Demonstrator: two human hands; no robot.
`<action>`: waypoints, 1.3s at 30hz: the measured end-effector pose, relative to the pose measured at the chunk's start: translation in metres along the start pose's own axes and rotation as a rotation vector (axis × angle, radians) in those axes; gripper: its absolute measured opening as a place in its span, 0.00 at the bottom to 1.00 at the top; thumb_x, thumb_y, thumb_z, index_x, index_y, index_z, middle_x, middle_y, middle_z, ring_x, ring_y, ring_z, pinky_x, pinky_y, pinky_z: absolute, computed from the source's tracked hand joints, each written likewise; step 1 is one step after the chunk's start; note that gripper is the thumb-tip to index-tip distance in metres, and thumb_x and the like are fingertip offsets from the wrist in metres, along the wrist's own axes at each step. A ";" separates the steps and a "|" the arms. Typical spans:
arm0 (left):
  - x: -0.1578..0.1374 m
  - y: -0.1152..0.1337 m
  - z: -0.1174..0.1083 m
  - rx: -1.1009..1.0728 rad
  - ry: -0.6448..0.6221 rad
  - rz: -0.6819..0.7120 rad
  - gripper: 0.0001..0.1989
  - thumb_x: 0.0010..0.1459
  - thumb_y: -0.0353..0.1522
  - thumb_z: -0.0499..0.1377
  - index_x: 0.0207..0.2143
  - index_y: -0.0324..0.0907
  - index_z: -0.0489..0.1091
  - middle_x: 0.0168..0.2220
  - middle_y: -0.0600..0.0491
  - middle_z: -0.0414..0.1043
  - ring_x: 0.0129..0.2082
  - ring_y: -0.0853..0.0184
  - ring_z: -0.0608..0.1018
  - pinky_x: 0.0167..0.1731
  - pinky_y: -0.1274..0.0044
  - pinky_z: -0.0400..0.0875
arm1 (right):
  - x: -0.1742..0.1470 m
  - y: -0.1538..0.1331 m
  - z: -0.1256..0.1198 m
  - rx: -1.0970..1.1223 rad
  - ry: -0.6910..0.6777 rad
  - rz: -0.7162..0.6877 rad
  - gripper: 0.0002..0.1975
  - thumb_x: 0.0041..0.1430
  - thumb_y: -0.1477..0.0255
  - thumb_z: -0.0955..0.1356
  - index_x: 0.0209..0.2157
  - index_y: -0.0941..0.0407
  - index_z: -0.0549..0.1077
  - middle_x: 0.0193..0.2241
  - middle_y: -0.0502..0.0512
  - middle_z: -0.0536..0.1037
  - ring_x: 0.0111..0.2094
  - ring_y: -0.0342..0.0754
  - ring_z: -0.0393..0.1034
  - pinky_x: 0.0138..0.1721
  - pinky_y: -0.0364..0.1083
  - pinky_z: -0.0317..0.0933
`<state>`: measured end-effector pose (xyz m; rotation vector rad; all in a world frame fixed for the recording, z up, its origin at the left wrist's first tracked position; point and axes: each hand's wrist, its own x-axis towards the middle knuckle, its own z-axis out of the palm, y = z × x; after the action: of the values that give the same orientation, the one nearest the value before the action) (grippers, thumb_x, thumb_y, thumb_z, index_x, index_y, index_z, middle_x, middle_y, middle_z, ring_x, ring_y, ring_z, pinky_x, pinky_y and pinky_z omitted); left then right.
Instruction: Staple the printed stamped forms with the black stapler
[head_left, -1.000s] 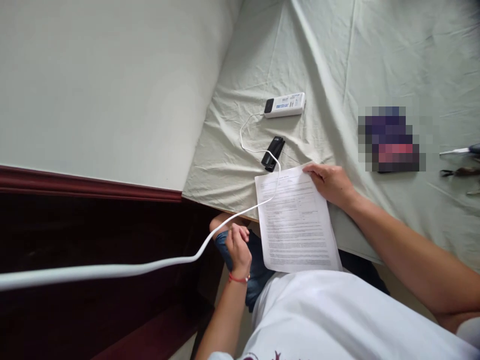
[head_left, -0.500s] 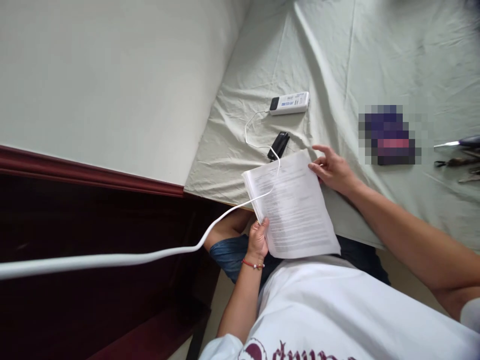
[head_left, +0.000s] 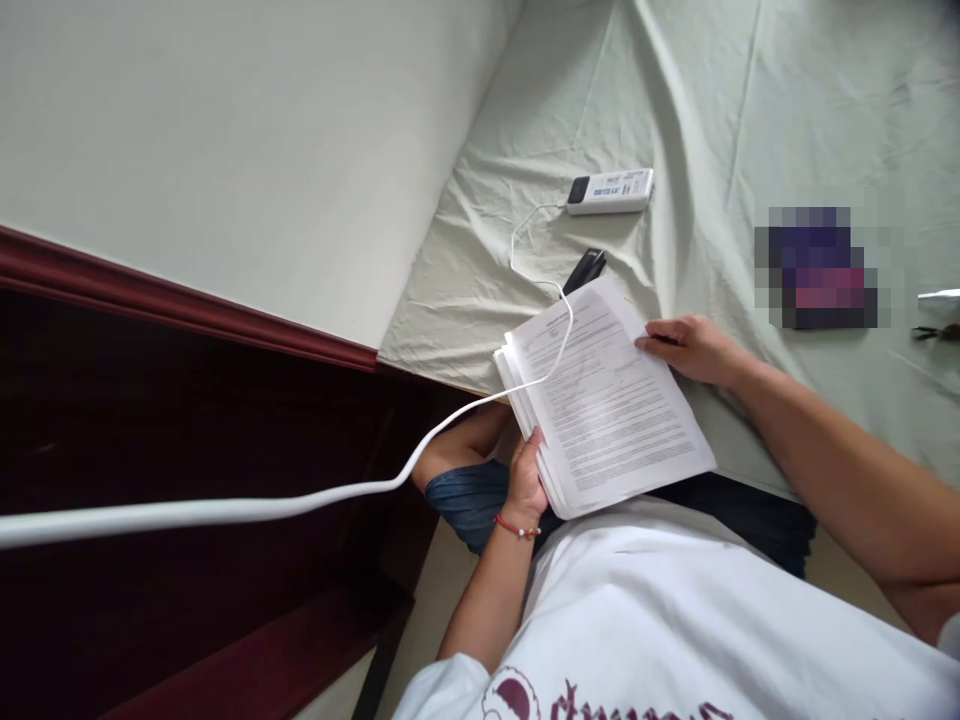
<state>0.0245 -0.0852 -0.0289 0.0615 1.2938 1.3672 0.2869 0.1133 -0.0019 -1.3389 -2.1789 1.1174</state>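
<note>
Several printed sheets point(head_left: 615, 410): in one stack, at the near edge of pale green cloth point(head_left: 697, 120).
Left hand point(head_left: 527, 482): gripping the stack's left edge, thumb on top.
Right hand point(head_left: 697, 348): fingers closed at the paper's right edge.
Black stapler point(head_left: 585, 270): just beyond, partly hidden by paper.
White power bank point(head_left: 611, 193): farther, with cable point(head_left: 442, 430) connected.

Soft light brightens the papers point(head_left: 611, 390) (small print point(head_left: 634, 425) blurred); lower left is dark.

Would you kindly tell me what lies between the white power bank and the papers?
In the head view, a black stapler lies there, partly hidden by the papers, with a white cable passing close by.
</note>
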 end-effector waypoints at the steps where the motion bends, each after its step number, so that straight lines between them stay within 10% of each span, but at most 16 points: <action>1: 0.000 0.000 0.001 0.003 -0.017 -0.020 0.28 0.42 0.45 0.81 0.42 0.40 0.84 0.47 0.43 0.88 0.58 0.46 0.85 0.66 0.59 0.76 | 0.000 0.000 0.000 0.000 0.009 -0.012 0.22 0.67 0.56 0.65 0.23 0.52 0.59 0.19 0.46 0.61 0.23 0.45 0.57 0.31 0.47 0.55; 9: -0.006 0.011 0.010 0.122 0.006 0.061 0.22 0.42 0.40 0.81 0.37 0.40 0.84 0.42 0.42 0.88 0.59 0.43 0.85 0.65 0.54 0.77 | 0.001 0.000 0.009 0.122 0.144 0.061 0.10 0.67 0.67 0.65 0.36 0.51 0.79 0.26 0.48 0.81 0.28 0.48 0.75 0.36 0.47 0.67; 19: -0.018 0.021 -0.004 0.196 0.021 0.115 0.26 0.41 0.45 0.82 0.39 0.41 0.85 0.42 0.43 0.88 0.55 0.44 0.86 0.62 0.56 0.79 | 0.005 -0.004 0.007 0.093 0.030 0.037 0.19 0.61 0.59 0.75 0.51 0.51 0.78 0.30 0.49 0.85 0.32 0.50 0.78 0.38 0.48 0.65; 28: -0.017 0.014 -0.006 0.086 0.073 0.166 0.27 0.45 0.45 0.80 0.43 0.39 0.84 0.48 0.41 0.87 0.58 0.45 0.85 0.64 0.58 0.77 | -0.001 -0.012 0.007 -0.139 0.028 0.016 0.16 0.63 0.60 0.68 0.25 0.52 0.65 0.23 0.47 0.73 0.26 0.46 0.63 0.31 0.47 0.52; 35: -0.015 0.056 -0.048 0.019 0.405 0.239 0.08 0.64 0.30 0.68 0.44 0.36 0.81 0.42 0.43 0.88 0.45 0.56 0.89 0.60 0.62 0.80 | 0.001 -0.014 0.002 -0.058 0.055 0.095 0.16 0.64 0.62 0.66 0.26 0.51 0.59 0.21 0.49 0.68 0.26 0.48 0.63 0.32 0.48 0.55; 39: -0.013 0.087 -0.082 -0.073 0.465 0.239 0.16 0.69 0.30 0.61 0.57 0.38 0.79 0.41 0.45 0.88 0.45 0.58 0.89 0.58 0.64 0.82 | 0.001 -0.014 0.000 -0.064 0.035 0.066 0.16 0.64 0.62 0.66 0.25 0.51 0.58 0.23 0.50 0.69 0.27 0.49 0.63 0.34 0.48 0.56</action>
<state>-0.0850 -0.1182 0.0071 -0.1671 1.6588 1.6981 0.2785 0.1110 0.0086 -1.4565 -2.1773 1.0483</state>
